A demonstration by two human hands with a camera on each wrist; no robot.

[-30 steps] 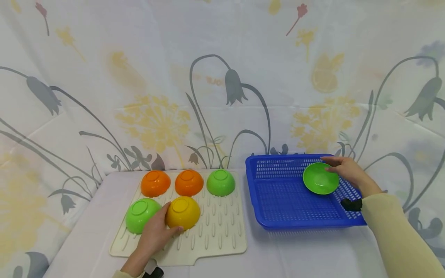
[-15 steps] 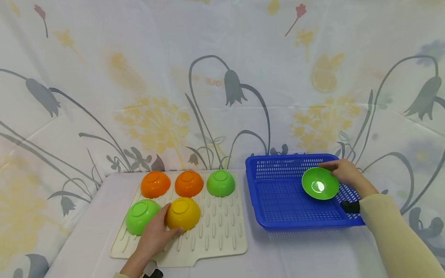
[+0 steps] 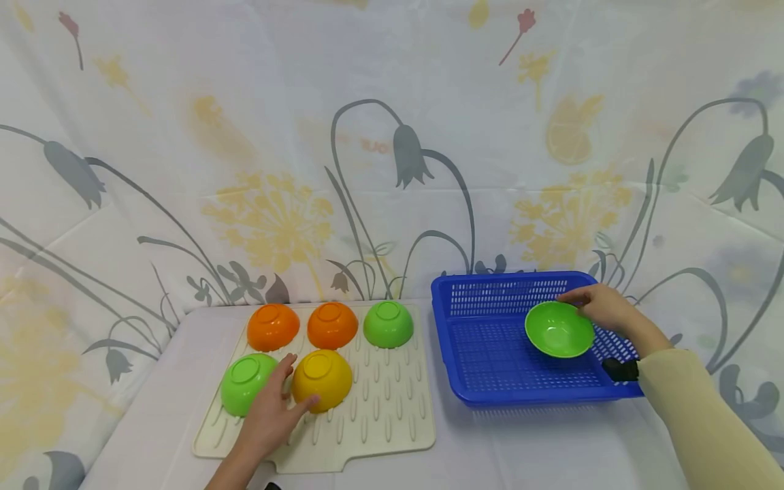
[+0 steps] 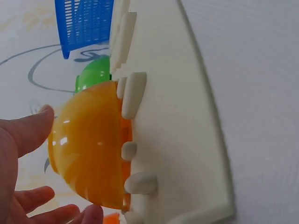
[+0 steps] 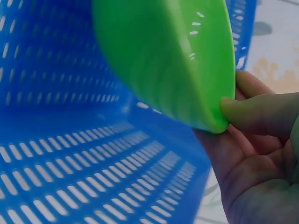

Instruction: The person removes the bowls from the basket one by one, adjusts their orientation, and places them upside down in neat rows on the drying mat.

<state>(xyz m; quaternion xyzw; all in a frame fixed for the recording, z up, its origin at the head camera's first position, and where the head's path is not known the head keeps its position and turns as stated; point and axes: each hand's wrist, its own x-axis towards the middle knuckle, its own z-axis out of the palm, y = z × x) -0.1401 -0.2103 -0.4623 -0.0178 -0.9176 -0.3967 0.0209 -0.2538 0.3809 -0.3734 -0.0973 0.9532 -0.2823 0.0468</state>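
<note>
An upside-down yellow bowl [image 3: 322,381] stands on a cream draining mat [image 3: 392,422]. My left hand [image 3: 269,412] is spread around its left side, thumb at the front and fingers behind. In the left wrist view the fingers [image 4: 39,198] are loose, with a gap between them and the bowl's wall. My right hand [image 3: 606,309] pinches the rim of a green bowl [image 3: 559,330], thumb inside and fingers outside. The right wrist view shows this bowl [image 5: 154,60] tilted, held over the floor of a blue basket [image 3: 478,395].
Two orange bowls [image 3: 273,328] and a green bowl [image 3: 388,325] sit upside down along the mat's back row. Another upturned green bowl [image 3: 248,384] is at front left, partly behind my left hand. A flower-printed cloth [image 3: 392,224] hangs behind.
My left fingers have loosened and drawn back from the yellow bowl, which stays put. My right hand has brought the green bowl slightly nearer and leftward, turning its inside more upward.
</note>
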